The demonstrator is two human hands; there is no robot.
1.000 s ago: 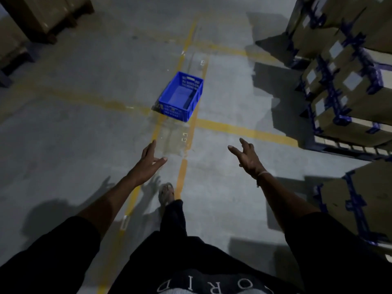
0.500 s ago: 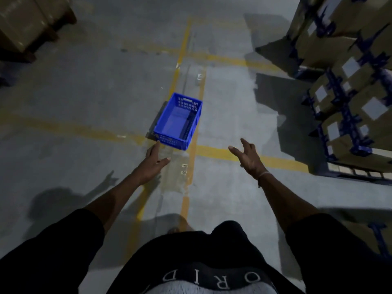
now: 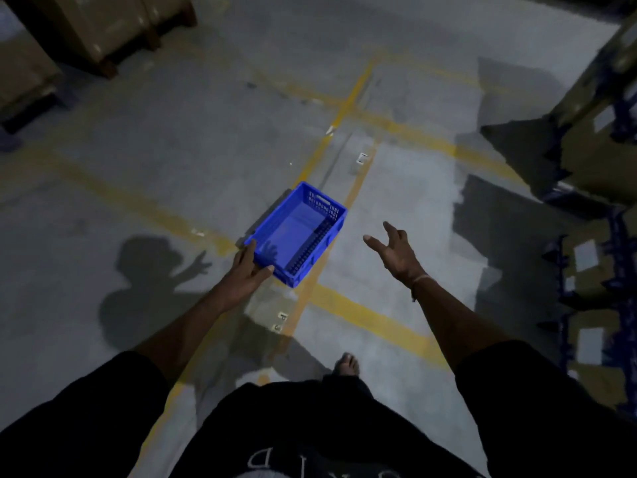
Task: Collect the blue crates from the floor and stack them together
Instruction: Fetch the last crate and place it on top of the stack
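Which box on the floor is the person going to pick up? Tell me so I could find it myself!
Look at the grey floor where the yellow lines cross, in front of the person's two reaching hands. There sits an empty blue crate with holes in its sides, by the left hand. It is the only bright blue, open-topped box; the others are brown cardboard cartons stacked at the edges.

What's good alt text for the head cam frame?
A person's left hand reaches to the near corner of an empty blue crate on a concrete floor with yellow lines, while the right hand hovers open just right of it. Stacked cardboard boxes stand along the right edge and more in the top left corner.
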